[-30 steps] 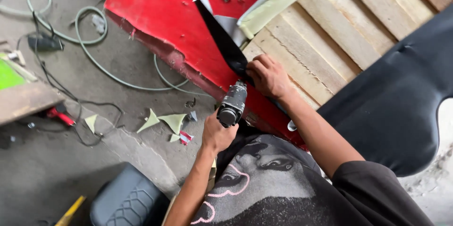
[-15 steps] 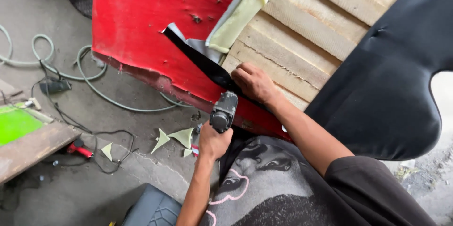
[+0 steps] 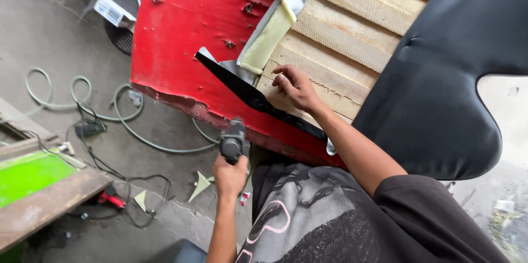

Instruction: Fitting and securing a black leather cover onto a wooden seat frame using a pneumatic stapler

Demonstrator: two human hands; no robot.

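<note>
Scene: A person reupholsters a seat frame, seen from above, with red covering peeled over bare wooden slats.
Left hand: The left hand is clenched round a dark handheld stapler-type tool, held just off the frame's lower red edge, not touching it.
Right hand: The right hand lies loose with fingers spread, grasping nothing, pressing the black strip against the slats.
Strip: It runs diagonally from the red panel down toward the person's lap, beside a pale foam wedge.
Doing it well: Likely best to keep the strip taut and flat under the fingertips, bring the tool's nose square to the wood, and keep fingers aside from it.
Hazard: A green hose and cables loop on the floor near the work.
Nearby: A black seat cover lies at right.
</note>
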